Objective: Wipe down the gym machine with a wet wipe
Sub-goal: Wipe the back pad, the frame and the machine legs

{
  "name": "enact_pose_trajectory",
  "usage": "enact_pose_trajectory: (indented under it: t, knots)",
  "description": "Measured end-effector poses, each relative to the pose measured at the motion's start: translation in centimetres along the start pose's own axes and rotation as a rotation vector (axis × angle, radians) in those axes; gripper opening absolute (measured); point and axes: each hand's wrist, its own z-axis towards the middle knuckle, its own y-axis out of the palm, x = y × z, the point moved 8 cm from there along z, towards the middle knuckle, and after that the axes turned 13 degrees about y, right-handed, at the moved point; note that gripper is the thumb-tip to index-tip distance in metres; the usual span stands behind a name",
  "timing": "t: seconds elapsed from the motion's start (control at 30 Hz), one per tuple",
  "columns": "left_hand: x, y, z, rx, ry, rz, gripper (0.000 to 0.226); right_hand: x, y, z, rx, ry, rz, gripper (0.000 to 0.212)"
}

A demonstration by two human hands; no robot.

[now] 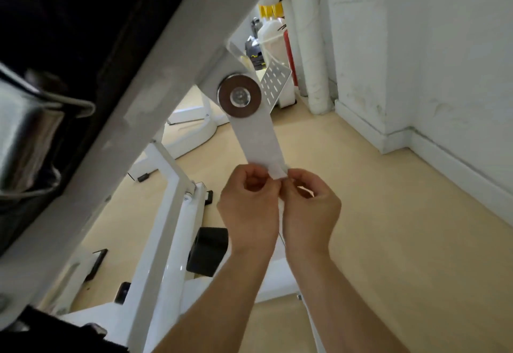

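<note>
Chrome hardware (pixel 25 133) filled the far left edge, blurred and close to the lens, with a bent wire loop around it and black padding (pixel 55 13) above. Beside it a broad white frame beam (pixel 133 108) of the gym machine ran diagonally from lower left to upper right. Below the beam, white lower frame tubes (pixel 169 213) stood on the tan floor (pixel 388 241), and a black rubber block (pixel 206 251) sat near them. At the middle, a round metal pivot washer (pixel 239 96) pinned a flat white link arm (pixel 259 138) that hung down and slightly right from the beam.

Just under the lower end of that arm, the left hand (pixel 248 211) was curled, its fingertips pinched on the left part of a small white wet wipe (pixel 279 175). The wipe lay against the bottom tip of the link arm, between the two hands, with a fold of it trailing down between the palms. The right hand (pixel 312 211) touched the left, its thumb and fingers closed on the wipe's right edge. Both bare forearms rose from the bottom of the view.

Behind the arm, a white perforated plate (pixel 273 84) and assorted bottles and containers (pixel 269 33) stood in the corner. To the right, a scuffed white wall (pixel 430 61) with a skirting board met the floor.
</note>
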Motion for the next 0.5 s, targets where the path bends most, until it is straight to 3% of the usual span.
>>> enact_pose_trajectory:
  t: [0.1, 0.17, 0.37, 0.5]
  knots:
    - [-1.0, 0.2, -1.8, -0.034, -0.074, 0.039, 0.019, 2.0, -1.0, -0.6, 0.048, 0.084, 0.007, 0.025]
    - [-0.4, -0.4, -1.5, -0.036, -0.054, 0.084, 0.018, 1.0, -0.3, -1.1, 0.054, 0.038, -0.023, 0.031]
    - [4.2, -3.6, 2.7, 0.067, 0.148, 0.019, 0.01, -7.6, 3.9, -3.7, 0.04, -0.568, -0.154, 0.014]
    - [2.9, -2.6, 1.8, 0.042, 0.087, 0.023, 0.014, -5.8, 3.0, -3.3, 0.065, -0.711, -0.207, 0.012]
